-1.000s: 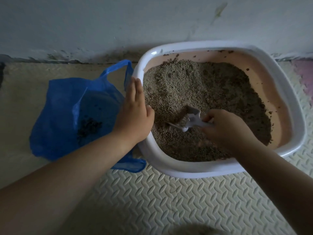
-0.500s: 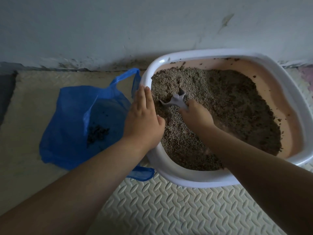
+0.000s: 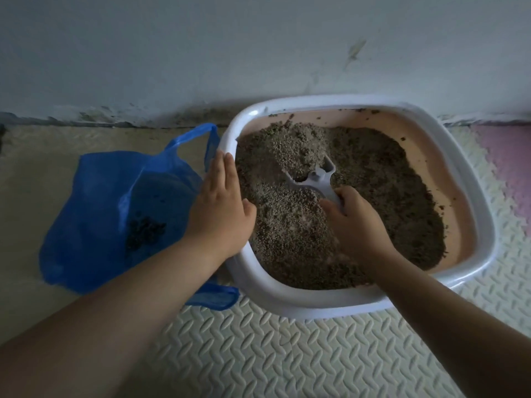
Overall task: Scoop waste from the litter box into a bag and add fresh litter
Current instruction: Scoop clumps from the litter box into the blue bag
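Inside the litter box (image 3: pixel 287 300), toward its far-left corner, I am pushing the grey scoop (image 3: pixel 319 179) into the litter (image 3: pixel 373 182), my right hand (image 3: pixel 356 225) curled round its handle. My left hand (image 3: pixel 221 214) is resting flat on the box's left rim, fingers straight. Just left of the box, the blue bag (image 3: pixel 94 214) is lying open with dark waste (image 3: pixel 145 235) inside. I am judging a shallow, level lift best, sifting before crossing over.

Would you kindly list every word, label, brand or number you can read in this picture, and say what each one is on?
None: no readable text shows anywhere in the picture.
The blue bag, the litter box, the scoop, the wall and the floor mat show no print, label or number.
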`<act>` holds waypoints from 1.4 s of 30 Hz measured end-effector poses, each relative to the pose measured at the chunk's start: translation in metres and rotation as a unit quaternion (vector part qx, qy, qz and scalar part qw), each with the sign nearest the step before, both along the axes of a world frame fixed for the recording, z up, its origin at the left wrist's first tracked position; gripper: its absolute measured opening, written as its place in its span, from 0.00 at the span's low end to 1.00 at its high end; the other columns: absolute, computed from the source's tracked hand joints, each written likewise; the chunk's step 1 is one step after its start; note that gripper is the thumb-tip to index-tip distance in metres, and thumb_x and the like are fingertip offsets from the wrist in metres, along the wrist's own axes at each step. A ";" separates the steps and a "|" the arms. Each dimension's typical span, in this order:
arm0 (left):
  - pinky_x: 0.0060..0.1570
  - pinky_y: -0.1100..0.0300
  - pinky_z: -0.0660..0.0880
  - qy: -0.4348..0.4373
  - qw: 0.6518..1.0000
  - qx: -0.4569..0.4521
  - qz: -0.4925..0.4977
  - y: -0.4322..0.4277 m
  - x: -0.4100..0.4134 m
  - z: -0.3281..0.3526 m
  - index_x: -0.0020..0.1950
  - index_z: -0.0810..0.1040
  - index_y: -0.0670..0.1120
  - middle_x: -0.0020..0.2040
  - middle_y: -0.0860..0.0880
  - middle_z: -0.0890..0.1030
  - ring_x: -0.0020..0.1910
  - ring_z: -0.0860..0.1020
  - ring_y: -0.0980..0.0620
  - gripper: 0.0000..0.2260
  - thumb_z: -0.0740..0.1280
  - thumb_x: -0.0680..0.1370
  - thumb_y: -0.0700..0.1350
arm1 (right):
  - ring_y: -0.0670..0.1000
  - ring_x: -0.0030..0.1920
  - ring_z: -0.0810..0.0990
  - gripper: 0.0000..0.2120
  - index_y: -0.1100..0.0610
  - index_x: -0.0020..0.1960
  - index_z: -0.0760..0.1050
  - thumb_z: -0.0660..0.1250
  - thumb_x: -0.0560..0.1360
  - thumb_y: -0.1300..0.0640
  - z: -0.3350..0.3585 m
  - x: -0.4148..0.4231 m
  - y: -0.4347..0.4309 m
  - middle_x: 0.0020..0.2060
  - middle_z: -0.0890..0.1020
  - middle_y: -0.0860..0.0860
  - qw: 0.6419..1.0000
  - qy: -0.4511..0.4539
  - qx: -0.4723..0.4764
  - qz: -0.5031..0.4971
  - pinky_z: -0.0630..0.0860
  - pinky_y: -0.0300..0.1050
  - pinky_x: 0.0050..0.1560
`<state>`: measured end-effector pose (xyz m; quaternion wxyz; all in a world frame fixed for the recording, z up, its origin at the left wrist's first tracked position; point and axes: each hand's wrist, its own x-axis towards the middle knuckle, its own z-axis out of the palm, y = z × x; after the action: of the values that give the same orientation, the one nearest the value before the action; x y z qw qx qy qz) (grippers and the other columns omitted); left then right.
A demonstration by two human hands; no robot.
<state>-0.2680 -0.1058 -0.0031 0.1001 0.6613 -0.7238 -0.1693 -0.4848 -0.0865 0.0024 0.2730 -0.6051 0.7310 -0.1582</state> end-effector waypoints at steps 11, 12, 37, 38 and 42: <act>0.73 0.53 0.54 -0.008 1.000 0.006 -0.003 -0.001 0.002 0.000 0.77 0.39 0.42 0.78 0.44 0.39 0.77 0.45 0.46 0.34 0.56 0.79 0.48 | 0.46 0.32 0.74 0.08 0.54 0.52 0.72 0.62 0.78 0.50 0.020 -0.019 0.026 0.34 0.76 0.46 0.997 0.052 -0.052 -0.003 0.69 0.45 0.31; 0.73 0.53 0.54 -0.007 1.000 0.006 -0.003 -0.001 0.002 0.000 0.77 0.39 0.42 0.78 0.44 0.39 0.77 0.45 0.46 0.34 0.56 0.79 0.49 | 0.45 0.32 0.74 0.07 0.53 0.51 0.71 0.63 0.78 0.50 0.022 -0.019 0.027 0.33 0.76 0.45 0.997 0.059 -0.054 0.004 0.68 0.45 0.30; 0.73 0.52 0.56 -0.001 1.000 0.011 -0.007 0.000 0.002 0.004 0.77 0.39 0.42 0.78 0.44 0.39 0.77 0.45 0.46 0.33 0.56 0.80 0.48 | 0.43 0.29 0.75 0.09 0.51 0.55 0.77 0.66 0.77 0.50 0.047 -0.022 0.033 0.31 0.78 0.44 0.995 0.025 -0.096 -0.003 0.71 0.44 0.30; 0.73 0.52 0.55 0.000 1.000 0.012 -0.008 0.000 0.002 0.003 0.77 0.39 0.42 0.78 0.44 0.39 0.77 0.45 0.46 0.33 0.56 0.80 0.48 | 0.42 0.29 0.75 0.09 0.51 0.55 0.78 0.66 0.77 0.50 0.048 -0.022 0.033 0.32 0.78 0.43 0.995 0.030 -0.098 0.001 0.71 0.43 0.30; 0.73 0.52 0.55 0.004 1.000 0.014 -0.005 0.000 0.002 0.003 0.77 0.39 0.42 0.78 0.45 0.38 0.77 0.44 0.46 0.34 0.56 0.80 0.48 | 0.43 0.29 0.76 0.08 0.50 0.54 0.78 0.66 0.76 0.50 0.050 -0.021 0.033 0.30 0.78 0.43 0.995 0.027 -0.093 -0.004 0.69 0.42 0.29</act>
<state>-0.2659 -0.1054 -0.0003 0.0926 0.6581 -0.7247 -0.1822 -0.5059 -0.0533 0.0521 0.1949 -0.6290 0.7226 -0.2104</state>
